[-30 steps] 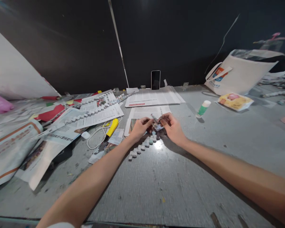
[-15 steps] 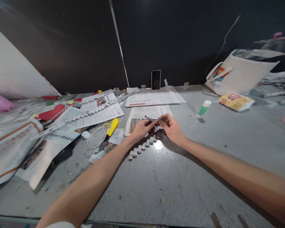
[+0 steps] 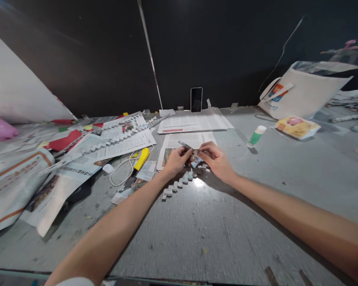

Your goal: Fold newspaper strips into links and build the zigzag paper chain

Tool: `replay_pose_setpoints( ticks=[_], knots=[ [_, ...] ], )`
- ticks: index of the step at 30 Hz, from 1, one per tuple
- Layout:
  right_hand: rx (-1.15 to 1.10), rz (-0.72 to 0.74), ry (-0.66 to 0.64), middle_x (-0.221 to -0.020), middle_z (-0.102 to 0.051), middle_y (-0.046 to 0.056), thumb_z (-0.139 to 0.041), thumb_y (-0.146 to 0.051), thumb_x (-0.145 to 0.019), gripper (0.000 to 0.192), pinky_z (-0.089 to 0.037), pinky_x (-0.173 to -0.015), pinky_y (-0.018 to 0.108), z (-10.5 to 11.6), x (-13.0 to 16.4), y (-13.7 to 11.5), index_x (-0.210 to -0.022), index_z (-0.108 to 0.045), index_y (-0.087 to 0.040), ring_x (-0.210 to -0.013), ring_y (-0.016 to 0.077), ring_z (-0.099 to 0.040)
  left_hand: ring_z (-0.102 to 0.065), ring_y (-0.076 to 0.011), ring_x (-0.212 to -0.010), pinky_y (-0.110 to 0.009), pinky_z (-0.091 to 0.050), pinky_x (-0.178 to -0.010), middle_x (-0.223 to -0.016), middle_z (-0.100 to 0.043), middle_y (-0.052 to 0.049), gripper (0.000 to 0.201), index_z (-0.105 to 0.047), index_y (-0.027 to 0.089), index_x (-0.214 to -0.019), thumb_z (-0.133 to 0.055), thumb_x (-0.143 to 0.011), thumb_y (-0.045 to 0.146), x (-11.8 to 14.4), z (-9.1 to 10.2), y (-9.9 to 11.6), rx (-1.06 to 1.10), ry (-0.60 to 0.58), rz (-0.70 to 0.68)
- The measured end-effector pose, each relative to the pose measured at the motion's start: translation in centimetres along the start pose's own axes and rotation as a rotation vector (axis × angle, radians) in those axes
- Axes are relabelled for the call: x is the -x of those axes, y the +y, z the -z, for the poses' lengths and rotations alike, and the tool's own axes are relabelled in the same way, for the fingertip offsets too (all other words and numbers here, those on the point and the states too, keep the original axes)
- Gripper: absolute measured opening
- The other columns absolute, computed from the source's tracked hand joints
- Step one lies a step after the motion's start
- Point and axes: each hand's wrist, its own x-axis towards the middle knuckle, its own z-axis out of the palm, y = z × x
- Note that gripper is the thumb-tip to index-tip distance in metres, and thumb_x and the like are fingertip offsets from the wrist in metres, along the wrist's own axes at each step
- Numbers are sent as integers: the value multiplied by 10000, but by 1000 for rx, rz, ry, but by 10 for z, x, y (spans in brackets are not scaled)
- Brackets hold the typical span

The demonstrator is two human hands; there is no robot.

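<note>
Both hands meet at the middle of the table over a newspaper sheet. My left hand [image 3: 177, 161] pinches a narrow folded paper strip [image 3: 183, 144], whose end sticks out up and to the left. My right hand [image 3: 215, 159] has its thumb and forefinger closed on the other part of the same strip. Just below the fingers lies a zigzag chain of folded paper [image 3: 179, 185], running down to the left on the table. The fingers partly hide the strip, so I cannot tell whether it joins the chain.
A yellow utility knife [image 3: 141, 161] and cable lie to the left, near newspapers and more paper chains [image 3: 110, 142]. Behind are stacked newspapers [image 3: 193, 121] and an upright phone [image 3: 196, 99]. A glue stick [image 3: 256, 136], a yellow packet [image 3: 297, 128] and a white bag [image 3: 304, 91] stand right.
The strip's end now sticks out farther up and left from my left hand. My right fingers have shifted slightly, and more folded paper shows beneath them.
</note>
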Motion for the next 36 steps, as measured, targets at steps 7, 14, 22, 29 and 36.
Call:
replay_pose_setpoints(
  ticks=[7, 14, 22, 29, 36],
  knots=[
    [83, -50, -23, -937, -688, 76, -690, -614, -936, 372, -503, -855, 434, 0, -2, -3, -863, -739, -252, -894, 254, -649, -504, -113, -535, -259, -414, -547, -587, -571, 14, 460, -664, 162, -794, -743, -845, 612, 0, 0, 3, 57, 89, -63],
    [196, -83, -65, -861, -685, 50, -640, -579, -977, 401, -468, -904, 417, -2, -2, 4, -819, -727, -221, -847, 208, -622, -495, -111, -530, -263, -397, -550, -590, -581, 8, 449, -660, 162, -788, -698, -894, 597, 1, 1, 0, -11, 38, -99],
    [222, -67, -53, -840, -687, 50, -643, -549, -984, 376, -464, -898, 417, -1, -3, 7, -814, -724, -223, -820, 212, -635, -489, -105, -520, -253, -385, -547, -569, -576, 14, 424, -651, 165, -784, -699, -895, 571, 2, 1, 0, -38, 2, -81],
    [212, -64, -48, -822, -688, 33, -678, -488, -970, 324, -448, -913, 422, -1, -3, 8, -792, -715, -220, -808, 202, -631, -504, -111, -525, -254, -399, -558, -565, -583, 10, 416, -669, 159, -819, -709, -889, 567, 3, 1, 0, -18, -18, -65],
    [243, -62, -62, -861, -690, 51, -634, -524, -984, 359, -470, -914, 425, -1, -2, 5, -793, -683, -224, -855, 219, -641, -492, -108, -515, -255, -372, -535, -568, -577, 12, 447, -681, 153, -826, -772, -836, 591, 4, 2, 3, -51, -46, -55]
  ],
)
